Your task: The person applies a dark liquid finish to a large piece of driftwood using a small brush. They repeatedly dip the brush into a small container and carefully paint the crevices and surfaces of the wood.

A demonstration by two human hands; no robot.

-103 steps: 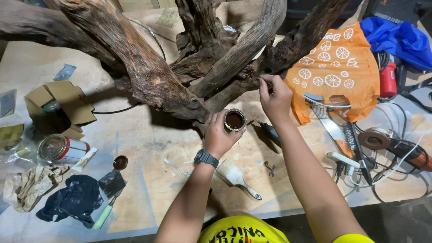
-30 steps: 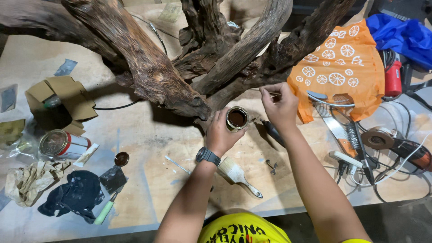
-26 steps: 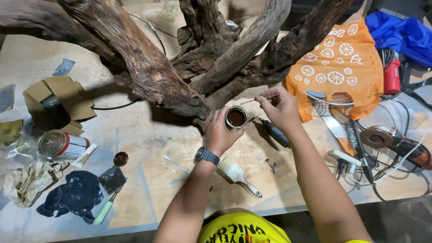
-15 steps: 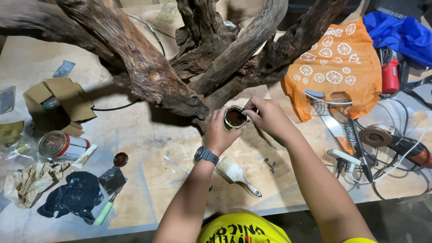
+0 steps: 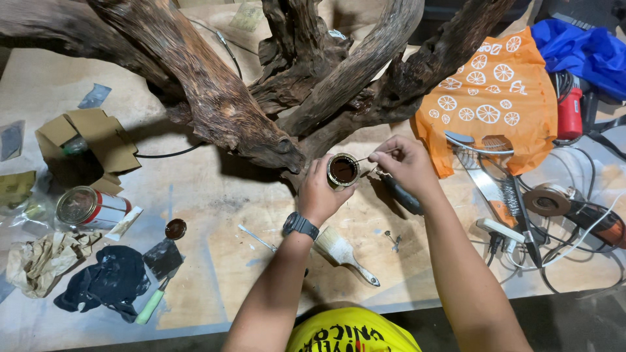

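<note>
Hands over table (image 5: pixel 215 215), below driftwood (image 5: pixel 261 85). Left hand (image 5: pixel 324 193) wraps small open jar (image 5: pixel 342 170) of dark liquid. Right hand (image 5: pixel 405 163) pinches thin stick (image 5: pixel 366 157), tip at jar rim. Paintbrush (image 5: pixel 344 253) lies near left wrist.

A plywood workbench (image 5: pixel 215 202) carries driftwood (image 5: pixel 261 85), paintbrush (image 5: pixel 342 253), tin (image 5: pixel 88 208).

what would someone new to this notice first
The big gnarled driftwood sprawls across the top of the workbench. Just below it, the left hand holds a small jar of dark liquid, and the right hand pinches a thin stick at its rim. A bright orange patterned bag lies at upper right.
</note>
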